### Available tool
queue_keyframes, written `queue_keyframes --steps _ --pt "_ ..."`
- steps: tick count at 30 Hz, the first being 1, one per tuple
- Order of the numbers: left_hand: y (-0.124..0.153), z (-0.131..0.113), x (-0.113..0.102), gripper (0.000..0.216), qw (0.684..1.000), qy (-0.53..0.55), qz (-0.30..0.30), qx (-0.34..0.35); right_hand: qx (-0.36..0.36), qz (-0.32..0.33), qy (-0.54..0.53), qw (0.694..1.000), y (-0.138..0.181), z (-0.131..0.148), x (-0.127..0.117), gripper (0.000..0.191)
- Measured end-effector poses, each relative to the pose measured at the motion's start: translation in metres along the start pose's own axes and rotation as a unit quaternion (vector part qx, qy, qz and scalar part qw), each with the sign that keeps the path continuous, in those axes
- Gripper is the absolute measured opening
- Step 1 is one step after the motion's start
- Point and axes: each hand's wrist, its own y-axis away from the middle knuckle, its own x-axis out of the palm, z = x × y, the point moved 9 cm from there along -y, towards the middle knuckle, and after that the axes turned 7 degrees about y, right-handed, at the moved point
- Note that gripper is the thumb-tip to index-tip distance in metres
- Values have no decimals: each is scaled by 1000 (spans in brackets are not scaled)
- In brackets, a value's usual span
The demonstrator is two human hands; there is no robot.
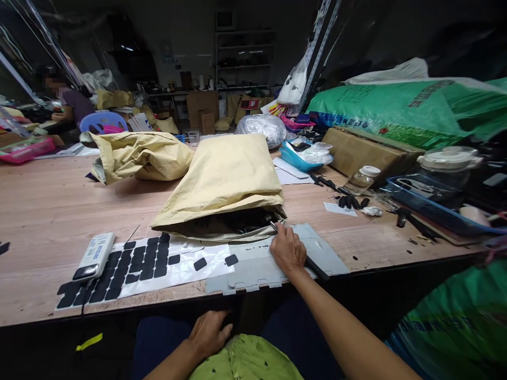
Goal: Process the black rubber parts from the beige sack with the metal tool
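Note:
My right hand is closed around a slim tool with a black handle and a metal tip. The tip is at the mouth of a yellow woven sack lying on the table. Dark pieces show inside the sack, too shaded to make out. Beneath the hand is a flat grey board at the table's front edge. My left hand is low over my lap, in front of the table, with its thumb apart from the fingers and no object seen in it.
A sheet of black square stickers lies at the front left, with a white device on it. Another yellow sack sits behind. To the right are a cardboard box, a jar and a blue tray. A person sits far left.

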Motion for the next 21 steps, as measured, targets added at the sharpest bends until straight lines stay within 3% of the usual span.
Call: queue_keyframes --steps 2,5,8,11,13,15,18,21 --pt "6 -44 -3 34 991 -26 8 131 -1 -2 0 1000 0 0 0 41" --pt "20 -108 -15 32 951 -49 -4 304 -1 -5 -1 1000 0 0 0 41" --pt "17 -148 -43 30 928 -47 -62 365 -1 -1 0 1000 0 0 0 43" --pt "-15 -161 -90 28 929 -23 -161 333 -1 3 1 1000 0 0 1 44" --pt "-47 -155 -125 27 934 -25 -234 267 -2 1 2 1000 -1 0 1 44" --pt "-80 -146 -150 28 940 -72 -264 202 -5 -1 3 1000 -1 1 1 43" --pt "-122 -134 -168 30 956 -151 -215 128 -6 -3 3 1000 -1 0 3 43" --pt "-145 -123 -168 33 969 -198 -128 70 -4 0 3 1000 -2 0 4 43"
